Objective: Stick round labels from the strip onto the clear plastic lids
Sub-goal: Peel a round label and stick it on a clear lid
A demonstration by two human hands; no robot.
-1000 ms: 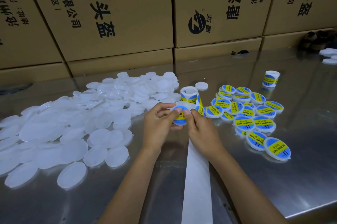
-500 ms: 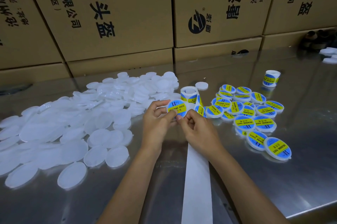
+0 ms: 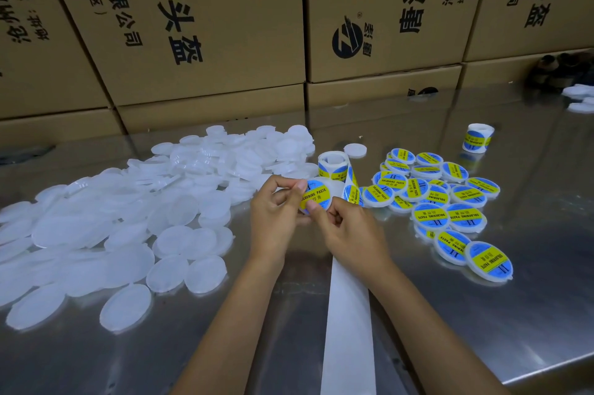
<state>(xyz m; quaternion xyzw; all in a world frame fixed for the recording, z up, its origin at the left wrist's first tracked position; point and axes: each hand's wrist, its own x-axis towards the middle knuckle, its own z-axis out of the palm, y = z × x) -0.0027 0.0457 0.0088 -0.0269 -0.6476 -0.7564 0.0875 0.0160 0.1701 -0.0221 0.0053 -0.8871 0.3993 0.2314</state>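
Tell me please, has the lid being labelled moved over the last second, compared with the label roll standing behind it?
Yes. The lid has risen and tipped its face toward the camera, nearer the label roll; the left hand and right hand hold it.

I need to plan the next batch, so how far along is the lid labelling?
Done: a cluster of labelled lids lies to the right on the steel table. In hand: the left hand and right hand hold one lid with a label on it. Left: the much larger pile of bare lids on the left, so well under half looks done. The label roll still carries labels.
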